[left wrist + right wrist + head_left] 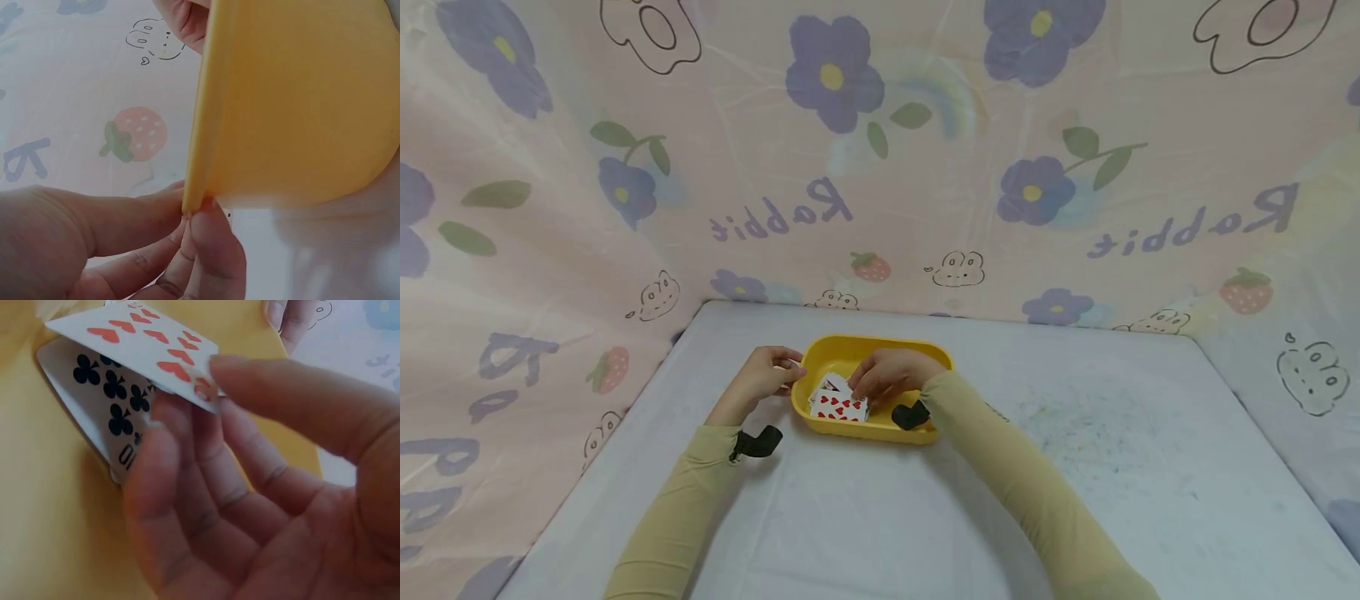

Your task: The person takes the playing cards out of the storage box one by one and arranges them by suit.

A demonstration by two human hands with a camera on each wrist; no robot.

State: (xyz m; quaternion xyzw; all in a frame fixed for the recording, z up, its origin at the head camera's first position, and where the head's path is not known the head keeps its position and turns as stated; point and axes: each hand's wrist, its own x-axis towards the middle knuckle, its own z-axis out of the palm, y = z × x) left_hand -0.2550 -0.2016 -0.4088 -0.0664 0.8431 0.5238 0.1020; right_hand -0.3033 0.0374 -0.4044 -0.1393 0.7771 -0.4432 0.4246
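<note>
A yellow plastic tray (868, 433) stands on the table with several playing cards inside its left part. My left hand (760, 379) is at the tray's left end; in the left wrist view, thumb and fingers pinch the rim of the tray (294, 106). Reaching into the tray, my right hand (897, 373) pinches one corner of a hearts playing card (140, 340) between thumb and fingers. That card is tilted up over a ten of clubs (115, 394), which lies against the tray. Other cards are mostly hidden beneath.
The table (820, 517) has a white cover, with dark smudges on its right side. A patterned cloth (925, 192) with flowers and rabbits hangs around the back and sides. A black strap piece (760, 442) sticks out from each wrist.
</note>
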